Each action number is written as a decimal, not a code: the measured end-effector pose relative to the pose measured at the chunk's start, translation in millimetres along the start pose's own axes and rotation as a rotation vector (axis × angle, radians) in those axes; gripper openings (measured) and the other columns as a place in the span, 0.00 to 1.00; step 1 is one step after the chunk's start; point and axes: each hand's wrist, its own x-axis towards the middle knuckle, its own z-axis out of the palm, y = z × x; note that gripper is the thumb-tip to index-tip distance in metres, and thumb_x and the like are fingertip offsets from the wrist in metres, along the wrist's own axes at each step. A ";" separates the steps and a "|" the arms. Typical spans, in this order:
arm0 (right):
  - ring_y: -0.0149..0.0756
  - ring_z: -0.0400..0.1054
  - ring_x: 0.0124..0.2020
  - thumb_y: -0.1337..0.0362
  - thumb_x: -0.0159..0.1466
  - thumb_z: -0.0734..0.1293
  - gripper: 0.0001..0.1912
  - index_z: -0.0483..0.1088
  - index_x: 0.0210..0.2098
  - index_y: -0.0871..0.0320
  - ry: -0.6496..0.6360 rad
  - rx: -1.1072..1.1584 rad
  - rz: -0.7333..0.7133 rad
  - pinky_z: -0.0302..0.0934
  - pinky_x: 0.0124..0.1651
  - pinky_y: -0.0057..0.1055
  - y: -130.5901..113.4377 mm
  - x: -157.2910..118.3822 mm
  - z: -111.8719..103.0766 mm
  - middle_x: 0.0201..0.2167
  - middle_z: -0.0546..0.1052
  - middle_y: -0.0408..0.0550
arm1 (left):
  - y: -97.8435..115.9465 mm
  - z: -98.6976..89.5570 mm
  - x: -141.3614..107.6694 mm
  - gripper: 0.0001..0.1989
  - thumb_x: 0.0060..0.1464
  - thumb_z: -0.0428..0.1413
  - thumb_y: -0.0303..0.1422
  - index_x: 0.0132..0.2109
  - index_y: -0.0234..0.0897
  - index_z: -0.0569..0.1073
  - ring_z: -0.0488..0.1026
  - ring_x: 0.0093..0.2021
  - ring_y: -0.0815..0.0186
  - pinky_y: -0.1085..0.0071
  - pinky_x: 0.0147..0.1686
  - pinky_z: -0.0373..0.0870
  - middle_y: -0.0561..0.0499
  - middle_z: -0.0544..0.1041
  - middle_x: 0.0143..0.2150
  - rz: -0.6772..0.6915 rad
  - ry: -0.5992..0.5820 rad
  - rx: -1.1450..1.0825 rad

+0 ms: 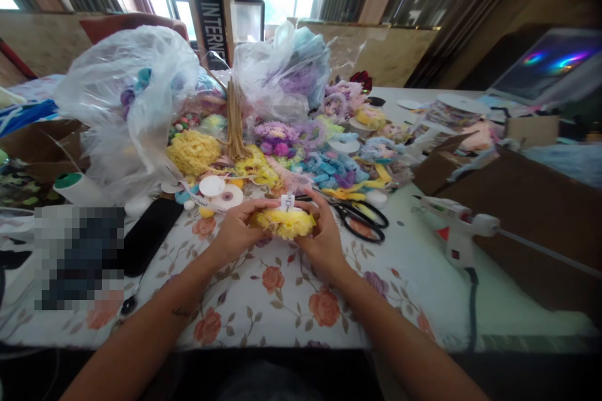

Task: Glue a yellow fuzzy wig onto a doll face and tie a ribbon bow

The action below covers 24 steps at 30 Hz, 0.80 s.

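Both of my hands hold one fluffy yellow lace flower (285, 223) just above the floral tablecloth (277, 301). My left hand (237, 230) grips its left side and my right hand (320, 235) cups its right side. A small white tag (287, 202) sticks up from the top of the flower between my fingertips. Black-handled scissors (360, 219) lie on the cloth just right of my right hand.
A white glue gun (458, 225) lies at the right beside a brown cardboard box (522, 213). Ribbon spools (221, 193), a black phone (148, 235), plastic bags (126, 100) and piles of coloured lace trims (324, 163) crowd the table behind my hands. A laptop (548, 66) stands at the far right.
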 end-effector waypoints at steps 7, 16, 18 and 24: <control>0.42 0.70 0.46 0.69 0.50 0.72 0.40 0.55 0.59 0.50 -0.008 -0.029 0.001 0.66 0.44 0.35 2.9 -0.6 0.1 0.48 0.73 0.51 | 2.1 -0.2 1.0 0.23 0.40 0.67 0.30 0.46 0.40 0.77 0.71 0.53 0.55 0.59 0.54 0.67 0.45 0.77 0.50 0.045 0.002 0.051; 0.42 0.70 0.45 0.68 0.50 0.72 0.40 0.56 0.59 0.50 0.048 -0.098 0.055 0.66 0.46 0.38 2.4 -0.3 1.4 0.47 0.74 0.50 | 8.4 7.3 -2.4 0.18 0.41 0.66 0.30 0.39 0.38 0.67 0.68 0.55 0.57 0.60 0.54 0.64 0.44 0.73 0.52 0.133 0.049 0.096; 0.42 0.70 0.44 0.68 0.49 0.73 0.41 0.56 0.59 0.50 0.053 -0.103 0.090 0.66 0.46 0.39 0.7 0.1 1.8 0.45 0.73 0.49 | 9.1 7.2 -1.6 0.15 0.43 0.65 0.31 0.36 0.37 0.67 0.68 0.55 0.57 0.61 0.54 0.64 0.44 0.73 0.52 0.122 0.053 0.128; 0.42 0.72 0.41 0.61 0.48 0.76 0.44 0.54 0.60 0.52 -0.043 0.050 0.294 0.68 0.44 0.39 -6.3 1.0 3.5 0.42 0.75 0.49 | 6.8 3.9 4.5 0.15 0.52 0.57 0.42 0.42 0.37 0.70 0.72 0.43 0.62 0.67 0.43 0.68 0.48 0.75 0.41 -0.114 0.199 0.032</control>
